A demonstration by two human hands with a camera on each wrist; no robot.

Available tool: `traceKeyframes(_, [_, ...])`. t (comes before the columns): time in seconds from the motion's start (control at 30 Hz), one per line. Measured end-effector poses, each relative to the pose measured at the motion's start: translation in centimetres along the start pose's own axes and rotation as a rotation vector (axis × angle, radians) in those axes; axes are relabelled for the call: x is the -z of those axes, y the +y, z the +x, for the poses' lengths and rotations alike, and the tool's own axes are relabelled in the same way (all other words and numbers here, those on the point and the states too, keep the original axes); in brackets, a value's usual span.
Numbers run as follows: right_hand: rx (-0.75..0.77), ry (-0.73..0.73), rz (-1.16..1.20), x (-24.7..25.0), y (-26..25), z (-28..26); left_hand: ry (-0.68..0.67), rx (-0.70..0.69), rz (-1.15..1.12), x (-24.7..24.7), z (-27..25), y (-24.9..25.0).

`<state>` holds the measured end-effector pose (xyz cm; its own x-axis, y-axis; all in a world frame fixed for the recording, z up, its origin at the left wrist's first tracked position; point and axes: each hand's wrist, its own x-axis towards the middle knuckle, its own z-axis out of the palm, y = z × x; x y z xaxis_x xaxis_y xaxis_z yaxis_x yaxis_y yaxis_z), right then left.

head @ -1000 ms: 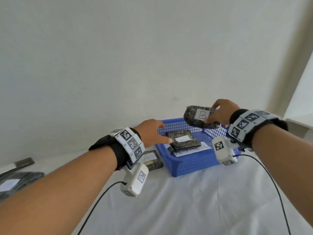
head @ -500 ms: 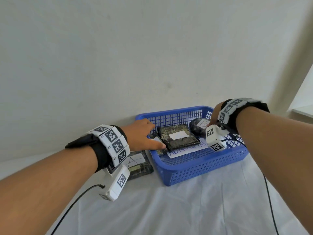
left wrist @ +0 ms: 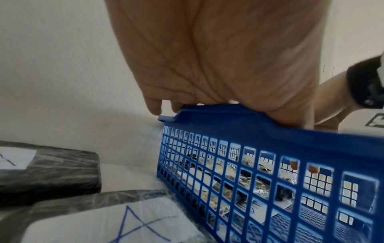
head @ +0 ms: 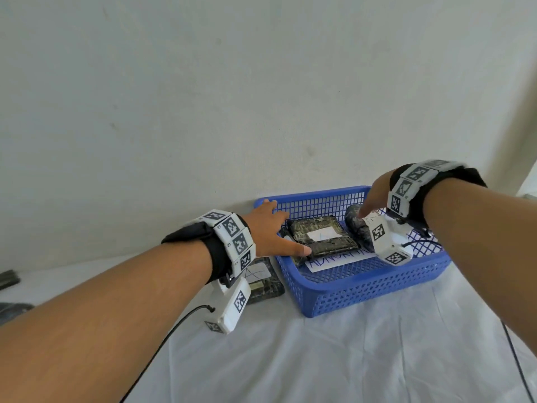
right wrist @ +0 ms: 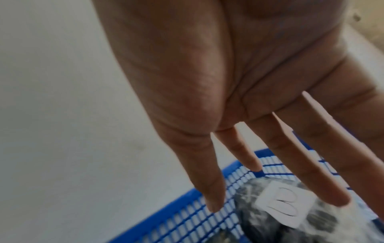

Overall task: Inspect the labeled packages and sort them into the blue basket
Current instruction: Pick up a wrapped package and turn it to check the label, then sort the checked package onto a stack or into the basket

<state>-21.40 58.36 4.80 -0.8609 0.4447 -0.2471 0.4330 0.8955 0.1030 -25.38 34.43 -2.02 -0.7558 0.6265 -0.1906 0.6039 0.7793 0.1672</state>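
1. The blue basket (head: 374,289) stands on the white-covered table (head: 319,359), close to the pale wall (head: 261,97).
2. The left hand (head: 268,231) rests over the basket's left rim with its fingers spread and fairly straight. The thumb reaches down to the near corner of the flat package (head: 322,235) inside. From the left wrist view the palm (left wrist: 218,57) lies on the rim (left wrist: 270,129), and two fingertips show through the mesh wall. It grips nothing.
3. The right hand (head: 374,196) hangs above the basket's right half, fingers (right wrist: 307,164) extended and apart — released, holding nothing. Its fingertips hover just over the rounded package (right wrist: 290,213), and whether they touch it cannot be told.
4. The rounded package (head: 356,221) lies in the right part of the basket, dark and wrapped in shiny film. Its white label (right wrist: 284,205) faces up with a handwritten "B".
5. The flat package lies in the middle of the basket beside the rounded one, with a white label on top. It rests partly on a paper sheet (head: 340,258) with blue handwriting, which is only partly readable.
6. Outside the basket — just left of it on the table — lies another dark package (head: 266,282), its label (left wrist: 116,228) marked "A" in blue pen. Behind it in the left wrist view sits a second dark package (left wrist: 51,172).
7. Both wrists wear black bands with square-patterned markers and a white camera unit.
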Motion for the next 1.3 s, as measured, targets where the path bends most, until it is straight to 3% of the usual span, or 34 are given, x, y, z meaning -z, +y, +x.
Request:
traceKeyframes(0.17, [0.139, 0.045, 0.043, 0.9, -5.4, -4.5, 0.202, 0.039, -0.185, 1.1, -2.7, -0.4])
traceKeyframes(0.3, [0.359, 0.086, 0.070, -0.7, -10.7, -9.7, 0.287, 0.097, -0.087, 2.2, -8.8, -2.4])
traceKeyframes(0.47, [0.596, 0.130, 0.172, -3.7, -16.2, -19.1, 0.126, 0.174, -0.019, 1.2, -19.2, -4.5])
traceKeyframes(0.6, [0.706, 0.119, 0.020, -6.4, -19.1, -24.4, -0.081, 0.137, -0.041, -1.8, -26.3, -4.7])
traceKeyframes(0.7, [0.699, 0.076, -0.063, -8.4, -19.8, -27.6, -0.210, 0.104, -0.033, -4.2, -29.7, -4.3])
traceKeyframes(0.77, [0.673, -0.037, -0.077, -10.0, -19.4, -28.5, -0.262, 0.087, -0.018, -5.8, -31.0, -3.9])
traceKeyframes(0.87, [0.641, -0.211, -0.055, -12.2, -18.2, -29.6, -0.265, 0.064, -0.003, -7.7, -32.0, -3.5])
traceKeyframes(0.97, [0.630, -0.191, -0.006, -13.6, -17.3, -30.1, -0.224, 0.067, -0.051, -8.1, -32.8, -3.6])
traceKeyframes(1.07, [0.598, -0.177, 0.169, -13.7, -16.2, -30.1, -0.171, 0.050, -0.118, -7.2, -33.7, -4.0])
traceKeyframes(1.17, [0.623, -0.221, 0.649, -13.0, -15.0, -30.0, 0.014, 0.070, -0.333, -5.8, -34.5, -5.4])
traceKeyframes(1.3, [0.643, -0.202, 1.379, -11.9, -15.4, -30.2, 0.373, 0.132, -1.139, -4.3, -35.3, -6.6])
